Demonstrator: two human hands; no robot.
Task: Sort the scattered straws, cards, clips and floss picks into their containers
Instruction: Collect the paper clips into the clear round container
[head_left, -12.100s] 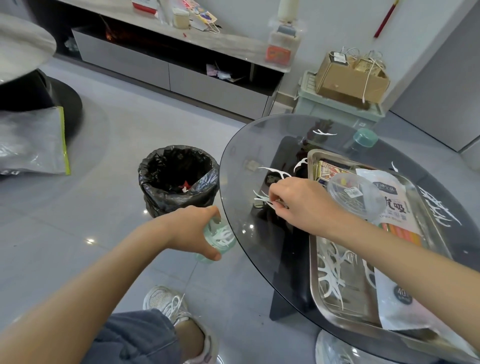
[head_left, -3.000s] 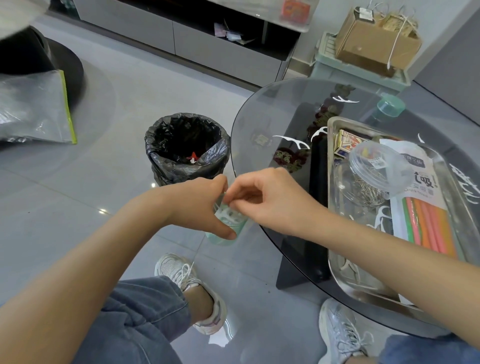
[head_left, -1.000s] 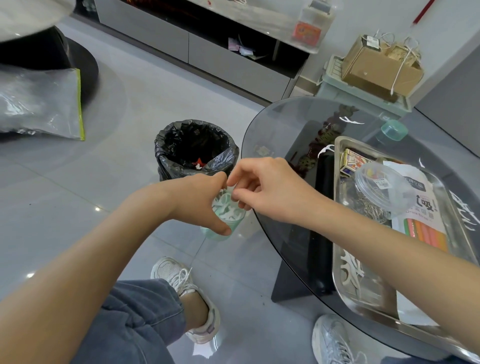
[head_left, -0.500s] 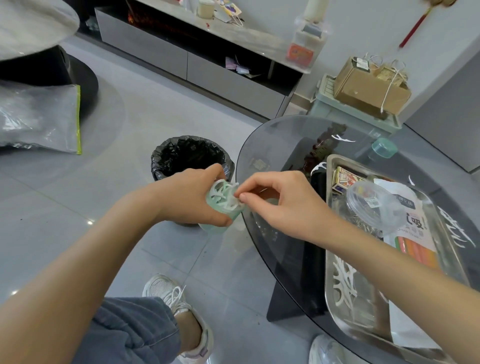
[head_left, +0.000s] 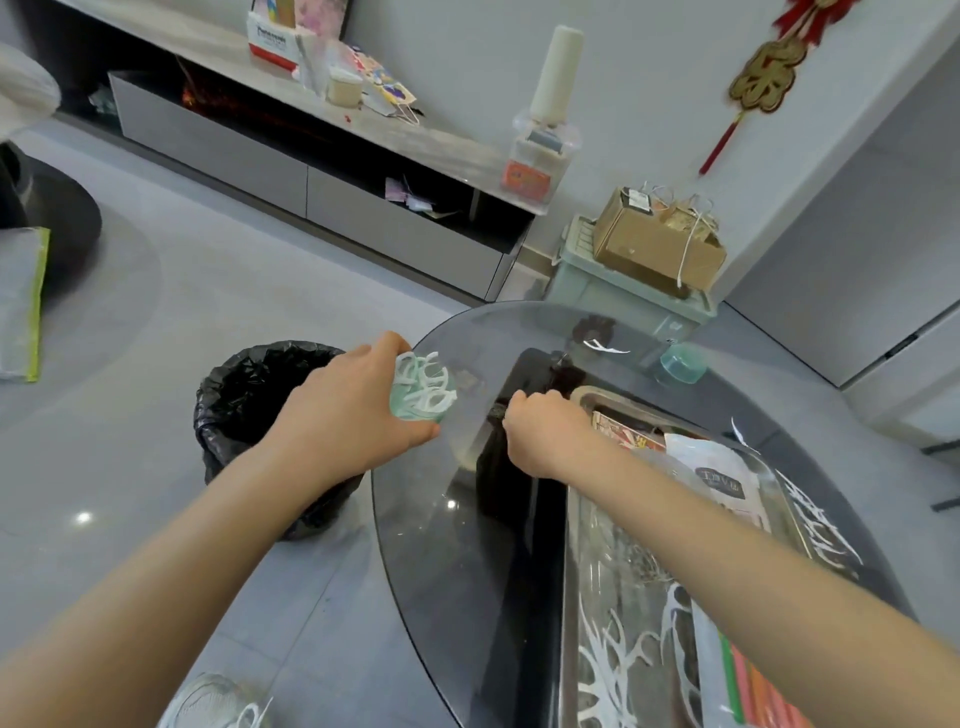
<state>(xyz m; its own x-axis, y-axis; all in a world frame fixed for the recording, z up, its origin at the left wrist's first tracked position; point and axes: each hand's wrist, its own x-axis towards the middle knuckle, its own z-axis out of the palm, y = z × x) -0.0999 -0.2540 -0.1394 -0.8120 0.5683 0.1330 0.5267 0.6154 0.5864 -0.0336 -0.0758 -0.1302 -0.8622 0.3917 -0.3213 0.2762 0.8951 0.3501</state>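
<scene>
A: Your right hand (head_left: 540, 431) has left the jar's mouth, where it was half a second ago. It now sits over the glass tabletop (head_left: 441, 519), just off the far left corner of the metal tray (head_left: 570, 545). Its fingers are curled downward. Whether they pinch anything, I cannot tell.

B: Your left hand (head_left: 353, 410) grips the mint-green jar (head_left: 415, 413) left of the tray, at the tabletop's edge, mouth tipped toward you. You probably hold it there so each pick has a short trip.

A: The jar is crammed with white floss picks (head_left: 423, 379), several poking above its rim.

B: Inside the tray, a scatter of picks (head_left: 613, 660) lies at the near end. Mid-tray is what looks like a tangle of paper clips (head_left: 639, 564). A straw bag (head_left: 722, 478) runs along the right side, and a small card box (head_left: 621, 434) sits at the far end.

A: Beyond the tray lie one loose pick (head_left: 605, 345) and a teal lid (head_left: 680, 364). Right of the tray is another row of picks (head_left: 821, 530). Judging by that, the sorting is far from finished.
</scene>
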